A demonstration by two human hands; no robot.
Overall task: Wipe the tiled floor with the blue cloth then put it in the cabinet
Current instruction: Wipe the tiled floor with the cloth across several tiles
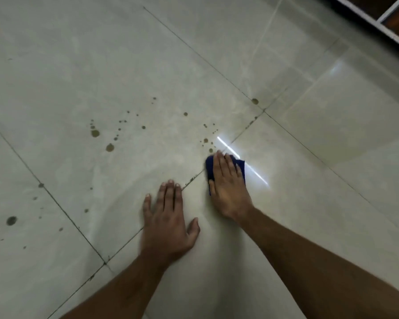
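The pale tiled floor [101, 65] fills the view, with dark grout lines. My right hand [228, 183] lies flat on the blue cloth [209, 165] and presses it onto the floor; only the cloth's edges show around my fingers. Brown drops [110, 147] are scattered over the tile to the left of the cloth, the nearest ones just beyond my fingertips. My left hand [167, 223] rests palm down on the floor, fingers spread, holding nothing. The cabinet [392, 24] shows at the top right corner, with a white frame and dark wooden inside.
More brown spots [11, 220] lie on the tile at the far left. A bright streak of reflected light [251, 168] crosses the floor beside the cloth. Both my forearms reach in from the bottom edge.
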